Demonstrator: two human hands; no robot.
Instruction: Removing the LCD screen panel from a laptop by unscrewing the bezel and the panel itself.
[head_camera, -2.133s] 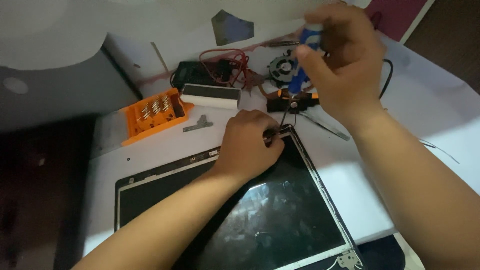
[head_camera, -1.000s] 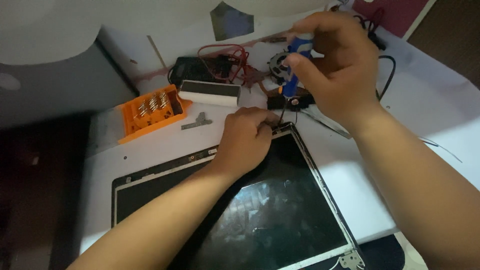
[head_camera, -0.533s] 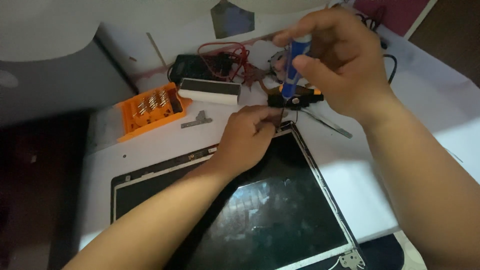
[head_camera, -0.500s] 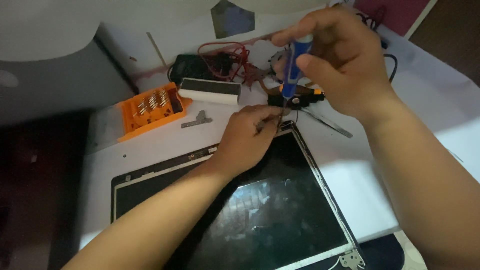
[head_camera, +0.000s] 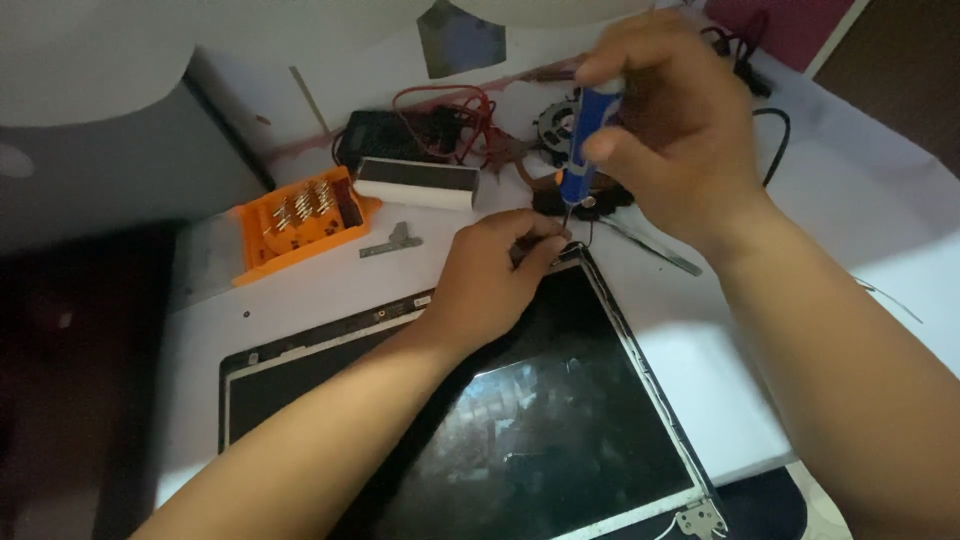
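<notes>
Screen panel (head_camera: 560, 440) lies nearest on table (head_camera: 860, 200); bit case (head_camera: 300, 215) behind-left, bracket (head_camera: 392, 241) right of it, fan (head_camera: 555, 120) behind the panel corner.

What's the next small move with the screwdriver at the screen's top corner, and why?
Probably lower the blue screwdriver straight down until its tip seats, then turn. The right hand holds it upright with the tip just above the corner of the screen panel, where the left hand pins the frame with its fingertips. Whether a screw sits there is hidden by the fingers.
</notes>
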